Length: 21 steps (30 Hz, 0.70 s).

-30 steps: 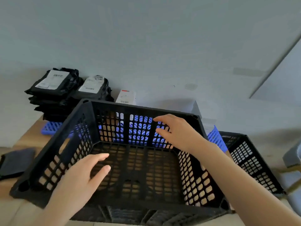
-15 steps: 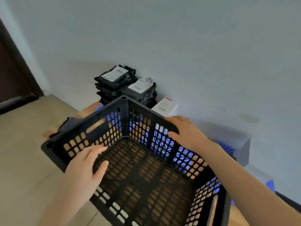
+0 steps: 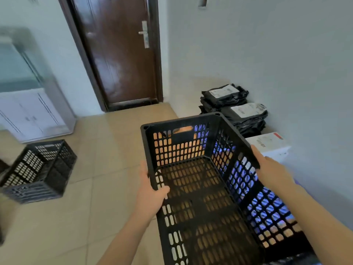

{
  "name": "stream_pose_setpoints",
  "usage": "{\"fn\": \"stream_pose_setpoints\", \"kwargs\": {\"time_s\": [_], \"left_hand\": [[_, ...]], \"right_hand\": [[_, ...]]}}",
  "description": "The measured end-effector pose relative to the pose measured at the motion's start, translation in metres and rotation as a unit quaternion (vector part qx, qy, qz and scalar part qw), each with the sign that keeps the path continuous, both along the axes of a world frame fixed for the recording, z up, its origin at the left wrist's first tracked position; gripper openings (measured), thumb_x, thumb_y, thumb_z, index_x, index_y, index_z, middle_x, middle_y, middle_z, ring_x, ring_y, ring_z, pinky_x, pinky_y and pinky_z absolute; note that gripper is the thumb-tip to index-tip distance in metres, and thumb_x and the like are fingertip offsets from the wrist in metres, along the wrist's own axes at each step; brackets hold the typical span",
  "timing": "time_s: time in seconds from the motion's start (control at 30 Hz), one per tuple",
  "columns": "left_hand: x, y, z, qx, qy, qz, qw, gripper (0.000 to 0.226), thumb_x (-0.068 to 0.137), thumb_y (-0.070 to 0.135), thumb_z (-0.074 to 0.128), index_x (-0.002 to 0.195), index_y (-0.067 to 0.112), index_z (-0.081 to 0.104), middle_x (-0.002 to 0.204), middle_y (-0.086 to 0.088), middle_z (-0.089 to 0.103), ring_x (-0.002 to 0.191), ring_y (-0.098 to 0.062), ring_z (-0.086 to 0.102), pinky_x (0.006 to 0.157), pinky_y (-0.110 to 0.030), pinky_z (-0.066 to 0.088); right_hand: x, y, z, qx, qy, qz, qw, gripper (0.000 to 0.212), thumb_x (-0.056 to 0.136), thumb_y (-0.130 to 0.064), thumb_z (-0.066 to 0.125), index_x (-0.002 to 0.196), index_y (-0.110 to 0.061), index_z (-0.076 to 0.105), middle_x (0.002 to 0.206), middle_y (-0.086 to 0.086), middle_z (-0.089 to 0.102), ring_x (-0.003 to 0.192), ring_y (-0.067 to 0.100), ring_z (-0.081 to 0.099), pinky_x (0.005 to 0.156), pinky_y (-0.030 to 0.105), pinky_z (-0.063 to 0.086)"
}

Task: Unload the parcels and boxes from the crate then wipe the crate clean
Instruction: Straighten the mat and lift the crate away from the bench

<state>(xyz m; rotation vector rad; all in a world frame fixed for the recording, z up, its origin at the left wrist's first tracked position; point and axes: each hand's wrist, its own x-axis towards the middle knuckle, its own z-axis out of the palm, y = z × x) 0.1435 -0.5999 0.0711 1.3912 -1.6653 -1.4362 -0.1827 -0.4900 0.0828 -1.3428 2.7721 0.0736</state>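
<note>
A black perforated plastic crate (image 3: 179, 123) fills the lower middle of the view, with nothing inside it. My left hand (image 3: 150, 192) grips its left long wall, thumb inside the rim. My right hand (image 3: 271, 169) holds the right long wall from outside. Black plastic parcels (image 3: 225, 96) with white labels are stacked against the wall behind the crate, a second stack (image 3: 246, 115) beside them. A white box (image 3: 267, 144) with a red mark lies just past my right hand.
A second black crate (image 3: 38, 169) lies tilted on the tiled floor at the left. A dark brown door (image 3: 118, 54) stands ahead, and a white cabinet (image 3: 28, 115) is at the far left. Something blue shows through the crate's right wall holes.
The view has swung left, bringing the door, cabinet and second crate into sight. Both hands have moved from hovering over the crate to gripping its two long walls.
</note>
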Motion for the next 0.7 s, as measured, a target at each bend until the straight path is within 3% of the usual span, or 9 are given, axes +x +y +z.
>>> {"fn": "stream_pose_setpoints", "kwargs": {"time_s": [0.07,0.13,0.27,0.47,0.57,0.7], "left_hand": [[0.004,0.006,0.005,0.013,0.001,-0.005,1.000,0.077,0.088,0.015,0.070,0.139,0.048,0.022,0.113,0.023,0.055,0.102,0.000,0.058,0.086,-0.029,0.050],[0.011,0.012,0.010,-0.003,-0.011,-0.016,1.000,0.068,0.090,0.016,0.067,0.138,0.044,0.026,0.105,0.026,0.053,0.095,0.003,0.056,0.080,-0.027,0.048],[0.024,0.023,0.022,-0.037,-0.040,-0.034,0.998,0.066,0.091,0.018,0.065,0.141,0.039,0.027,0.101,0.024,0.048,0.098,-0.009,0.053,0.095,-0.041,0.046],[0.056,0.026,0.023,-0.047,-0.061,-0.063,0.995,0.065,0.089,0.014,0.064,0.140,0.037,0.030,0.103,0.013,0.050,0.092,-0.012,0.053,0.093,-0.044,0.048],[0.080,0.020,0.019,-0.040,-0.078,-0.093,0.992,0.070,0.090,0.010,0.062,0.147,0.030,0.027,0.113,0.005,0.054,0.093,-0.014,0.053,0.092,-0.043,0.048],[0.120,0.010,0.008,-0.010,-0.088,-0.121,0.989,0.075,0.089,0.002,0.060,0.150,0.028,0.024,0.135,-0.007,0.051,0.118,-0.029,0.053,0.103,-0.053,0.043]], "right_hand": [[0.005,0.007,0.004,-0.007,-0.014,0.003,1.000,0.080,0.096,-0.012,0.045,0.154,-0.026,-0.008,0.123,0.013,0.058,0.099,0.031,0.061,0.078,0.037,0.052],[0.015,0.016,0.005,-0.018,-0.014,0.008,1.000,0.079,0.095,-0.012,0.045,0.154,-0.025,-0.004,0.115,0.013,0.061,0.091,0.029,0.062,0.069,0.034,0.048],[0.037,0.036,0.001,-0.029,-0.019,-0.009,0.999,0.080,0.093,-0.011,0.047,0.154,-0.026,-0.002,0.098,0.010,0.065,0.074,0.024,0.059,0.061,0.029,0.040],[0.079,0.066,0.005,-0.064,-0.078,-0.065,0.993,0.083,0.090,-0.009,0.048,0.153,-0.037,0.002,0.062,0.003,0.049,0.050,0.017,0.042,0.047,0.030,0.029],[0.107,0.083,0.010,-0.061,-0.095,-0.082,0.990,0.080,0.091,-0.018,0.052,0.153,-0.037,0.005,0.073,0.012,0.061,0.061,0.025,0.053,0.056,0.034,0.043],[0.164,0.109,0.008,-0.106,-0.100,-0.117,0.982,0.077,0.092,-0.027,0.054,0.152,-0.041,0.008,0.081,0.009,0.063,0.079,0.030,0.063,0.066,0.034,0.046]]}}
